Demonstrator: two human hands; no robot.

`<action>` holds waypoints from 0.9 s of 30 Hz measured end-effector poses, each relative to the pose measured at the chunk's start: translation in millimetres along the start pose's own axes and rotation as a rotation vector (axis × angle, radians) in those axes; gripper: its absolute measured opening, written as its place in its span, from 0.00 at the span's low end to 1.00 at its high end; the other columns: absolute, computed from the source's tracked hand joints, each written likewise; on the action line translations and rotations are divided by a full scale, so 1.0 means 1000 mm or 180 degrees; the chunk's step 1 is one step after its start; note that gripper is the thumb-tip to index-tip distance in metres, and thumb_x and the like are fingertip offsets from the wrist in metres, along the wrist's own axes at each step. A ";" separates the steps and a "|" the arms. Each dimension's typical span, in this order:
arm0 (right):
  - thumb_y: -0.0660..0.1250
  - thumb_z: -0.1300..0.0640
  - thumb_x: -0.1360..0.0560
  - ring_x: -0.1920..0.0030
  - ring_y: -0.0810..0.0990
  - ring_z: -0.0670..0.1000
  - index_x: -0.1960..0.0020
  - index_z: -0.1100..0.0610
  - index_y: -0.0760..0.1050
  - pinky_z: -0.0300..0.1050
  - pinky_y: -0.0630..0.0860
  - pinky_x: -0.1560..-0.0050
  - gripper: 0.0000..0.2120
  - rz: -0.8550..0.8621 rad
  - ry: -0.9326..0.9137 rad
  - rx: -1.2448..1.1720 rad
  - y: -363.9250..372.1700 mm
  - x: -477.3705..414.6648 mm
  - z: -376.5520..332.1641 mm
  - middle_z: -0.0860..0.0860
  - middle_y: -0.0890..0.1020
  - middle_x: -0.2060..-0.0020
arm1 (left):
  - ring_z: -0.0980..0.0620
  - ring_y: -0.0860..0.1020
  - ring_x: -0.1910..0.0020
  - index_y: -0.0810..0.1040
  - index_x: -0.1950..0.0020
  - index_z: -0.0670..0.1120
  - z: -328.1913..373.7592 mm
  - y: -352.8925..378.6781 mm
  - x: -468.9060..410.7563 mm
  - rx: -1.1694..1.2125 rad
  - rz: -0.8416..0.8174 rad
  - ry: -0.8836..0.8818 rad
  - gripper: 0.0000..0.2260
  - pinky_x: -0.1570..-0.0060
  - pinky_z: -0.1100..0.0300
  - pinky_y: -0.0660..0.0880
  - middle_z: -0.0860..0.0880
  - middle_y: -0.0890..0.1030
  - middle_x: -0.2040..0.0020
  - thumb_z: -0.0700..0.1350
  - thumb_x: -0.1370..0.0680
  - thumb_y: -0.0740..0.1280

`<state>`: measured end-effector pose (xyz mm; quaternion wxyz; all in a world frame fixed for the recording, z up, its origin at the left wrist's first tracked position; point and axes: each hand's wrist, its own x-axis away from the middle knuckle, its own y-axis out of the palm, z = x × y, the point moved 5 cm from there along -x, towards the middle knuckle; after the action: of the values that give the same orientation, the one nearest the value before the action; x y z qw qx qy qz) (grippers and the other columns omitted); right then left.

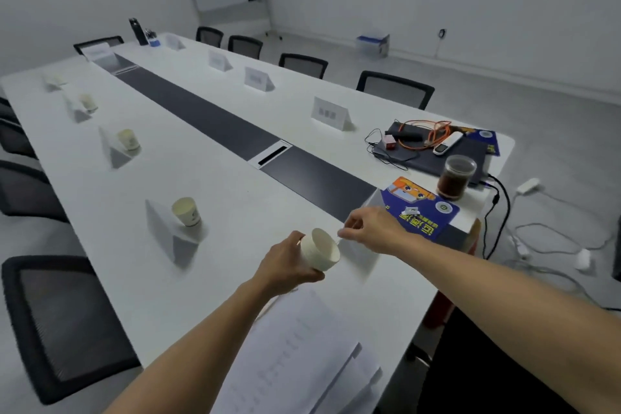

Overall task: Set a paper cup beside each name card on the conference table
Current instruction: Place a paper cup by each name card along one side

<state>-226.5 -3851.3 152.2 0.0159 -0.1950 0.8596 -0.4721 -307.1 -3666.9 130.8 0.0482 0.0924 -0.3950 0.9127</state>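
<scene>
My left hand (285,270) grips a white paper cup (321,254), tilted with its mouth facing right, just above the near end of the white conference table (235,185). My right hand (369,228) pinches the top edge of a blurred name card (361,257) right beside that cup. Along the table's left side, paper cups (186,212) (127,139) (88,101) each stand next to a name card (161,228). On the right side, name cards (331,112) (257,78) stand with no cup beside them.
Printed papers (302,356) lie at the near edge under my arms. A blue booklet (420,208), a jar of dark liquid (457,176) and a laptop with cables (430,144) crowd the right corner. Black chairs (64,323) line both sides. A dark bottle (137,31) stands at the far end.
</scene>
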 end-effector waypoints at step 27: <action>0.69 0.64 0.27 0.60 0.78 0.50 0.53 0.62 0.80 0.40 0.75 0.63 0.04 -0.0500 0.0506 -0.1330 0.007 -0.131 0.027 0.57 0.81 0.57 | 0.46 0.79 0.52 0.72 0.39 0.49 -0.050 0.000 -0.091 0.0296 -0.0108 -0.0507 0.28 0.56 0.50 0.81 0.49 0.80 0.51 0.48 0.36 0.79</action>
<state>-101.9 -3823.3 110.8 -0.1294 -0.2225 0.9193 -0.2977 -224.7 -3632.5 78.5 0.0277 0.1734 -0.3532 0.9189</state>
